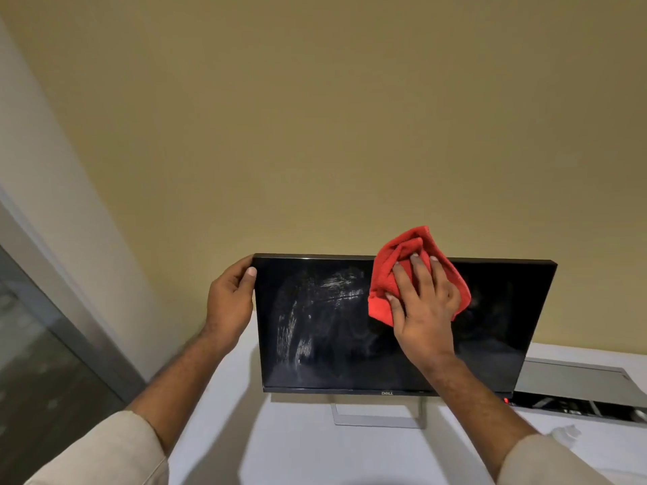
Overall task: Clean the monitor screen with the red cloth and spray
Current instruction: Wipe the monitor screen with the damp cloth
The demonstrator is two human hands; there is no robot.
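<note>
Wall [350,117]: plain tan, behind the monitor.
Table [297,449]: white, under the monitor's stand.
Monitor [402,327]: upright on its stand, screen dark and facing you, its long side running left to right.
Streaks [315,309]: pale smears on the monitor's left half, not yet wiped; they lie to the left of your right hand and below it.
Red cloth [388,274]: bunched against the monitor's upper middle, its top poking above the monitor's top edge.
Right hand [425,302]: fingers spread, flat on the cloth, pressing it to the screen.
Left hand [229,302]: wrapped around the monitor's upper left corner, steadying it.
Spray: not clearly visible.
Next move, likely: sweep your right hand leftward and down along the monitor's long side onto the streaks; keep the left hand bracing.
</note>
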